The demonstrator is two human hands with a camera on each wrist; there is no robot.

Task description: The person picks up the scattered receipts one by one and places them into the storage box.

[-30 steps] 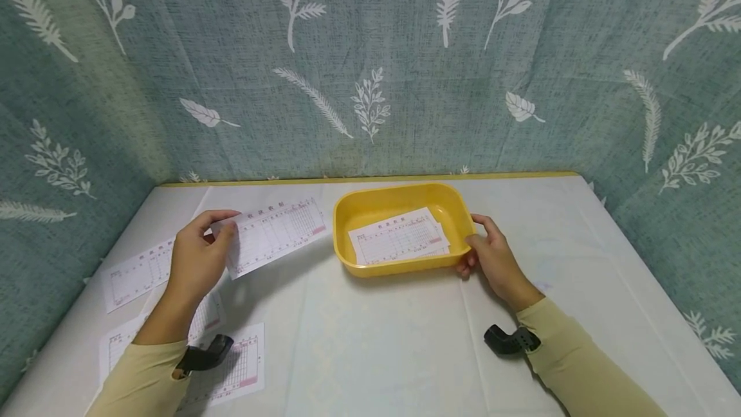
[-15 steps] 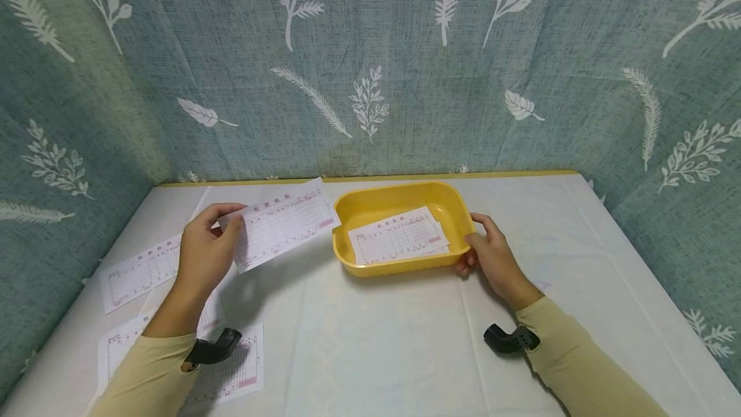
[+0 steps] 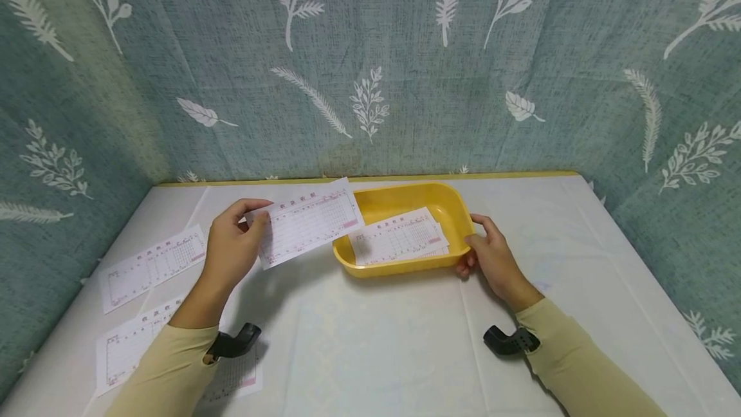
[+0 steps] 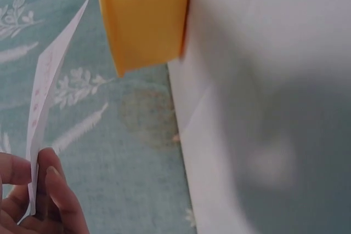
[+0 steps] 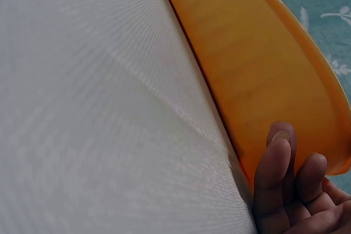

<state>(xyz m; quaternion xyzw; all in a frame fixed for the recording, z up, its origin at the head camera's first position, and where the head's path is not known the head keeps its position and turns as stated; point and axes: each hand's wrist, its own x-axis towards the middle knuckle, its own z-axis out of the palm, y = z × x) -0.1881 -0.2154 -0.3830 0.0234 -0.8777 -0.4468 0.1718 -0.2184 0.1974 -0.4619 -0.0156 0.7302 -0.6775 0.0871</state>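
Note:
My left hand pinches the left end of a printed receipt slip between thumb and fingers. The slip is raised off the table, and its right end overlaps the left rim of a yellow plastic tray. In the left wrist view the slip appears nearly edge-on, with the tray's outer wall beyond it. Inside the tray lie a few similar slips, stacked slightly askew. My right hand grips the tray's right end, thumb over the rim and fingers against the outside; the right wrist view shows those fingers by the wall.
On the left of the white-covered table lie more receipt slips, one farther back and others nearer, partly under the left forearm. A patterned blue-green curtain rises behind the table's far edge and along both sides.
My left hand has moved to the right with the receipt slip, bringing its end over the tray's left rim and uncovering slips on the table. My right hand and the tray stay put.

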